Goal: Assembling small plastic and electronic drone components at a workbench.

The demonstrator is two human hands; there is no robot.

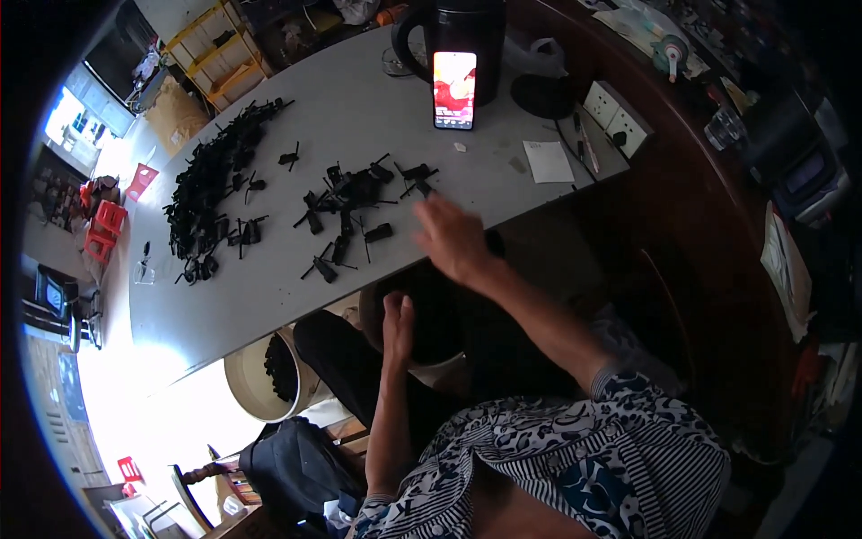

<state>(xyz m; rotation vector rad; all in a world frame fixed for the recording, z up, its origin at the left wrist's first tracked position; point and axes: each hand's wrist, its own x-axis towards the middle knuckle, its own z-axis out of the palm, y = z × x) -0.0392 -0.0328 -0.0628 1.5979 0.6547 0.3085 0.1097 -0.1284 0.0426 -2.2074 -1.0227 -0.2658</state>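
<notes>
Small black plastic parts with thin rods (350,189) lie in a loose cluster on the grey table. My right hand (451,238) hovers at the table's near edge, its blurred fingers bent toward a black part (417,178) at the cluster's right end. Whether it touches or holds anything cannot be made out. Lower down, my left hand (398,325) is over my lap, beside a dark opening below the table edge. Its thumb and fingers point upward, stretched out, and nothing shows in them.
A long heap of similar black parts (202,193) covers the table's left side. A lit phone (454,90) leans on a dark jug (485,45). White paper (548,162) and a socket strip (618,119) are at right. Below the table stands a pale bucket (247,382) with black parts inside.
</notes>
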